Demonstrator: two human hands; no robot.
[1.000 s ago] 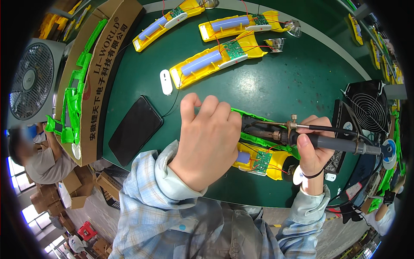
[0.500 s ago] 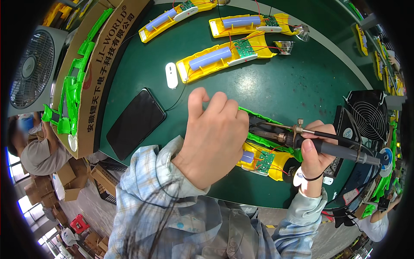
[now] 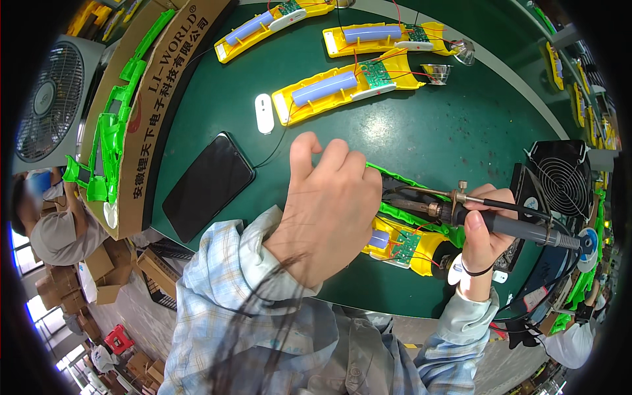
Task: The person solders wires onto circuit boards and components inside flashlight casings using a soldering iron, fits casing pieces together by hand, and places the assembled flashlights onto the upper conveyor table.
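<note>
Clasped in the grip of the right hand (image 3: 486,245) is a soldering iron (image 3: 520,229), its smooth grey handle ending in ridges and its metal front fitted with a thin tube. Its tip is hidden by the left hand (image 3: 334,212), whose fingers are curled; whether anything is pinched beneath them cannot be told. Beneath the iron's front, a long shell (image 3: 408,216) of glossy green plastic, dark inside, is partly covered by the left hand. Just beside it, on the near side, a yellow shell (image 3: 426,255) is seen, fitted with a flat green circuit board (image 3: 403,247) and thin wires. Farther off on the smooth green table (image 3: 461,122), three yellow housings (image 3: 283,108) are laid out with lavender cylinders (image 3: 324,89) and shiny cone-shaped reflectors (image 3: 436,74). At left, a black phone (image 3: 208,187) is flanked by a cardboard box (image 3: 155,131). Across the left sleeve (image 3: 227,263), the view is partly blocked by dark hair strands (image 3: 253,316).
</note>
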